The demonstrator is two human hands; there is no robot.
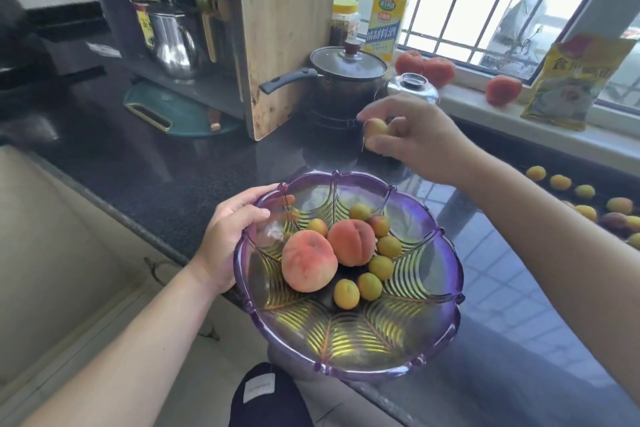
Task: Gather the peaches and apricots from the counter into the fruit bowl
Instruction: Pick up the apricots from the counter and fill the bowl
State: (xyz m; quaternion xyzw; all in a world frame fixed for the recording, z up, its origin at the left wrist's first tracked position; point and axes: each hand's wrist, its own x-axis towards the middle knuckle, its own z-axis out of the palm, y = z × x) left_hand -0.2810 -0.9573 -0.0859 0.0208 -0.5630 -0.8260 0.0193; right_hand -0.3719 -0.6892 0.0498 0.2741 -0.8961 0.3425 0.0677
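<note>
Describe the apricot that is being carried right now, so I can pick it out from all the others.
Start at the purple glass fruit bowl, then look up past its far rim, in front of the dark pot. The apricot is pinched in the right hand. It alone is in the air, neither in the bowl nor on the counter.

The scalloped purple glass fruit bowl [349, 340] overhangs the near edge of the dark speckled stone desk [166, 163]. In it, two large pink peaches [309, 261] lie side by side at the centre, with small yellow apricots [380, 267] ringed behind and to their right. The left hand [230, 236] holds the bowl's left rim. Behind the bowl, above the desk, the right hand [412, 135] pinches one small apricot [376, 128]. Farther behind stands a lidded dark saucepan [343, 80]. Right of the bowl, more loose apricots [585, 191] lie on the desk.
</note>
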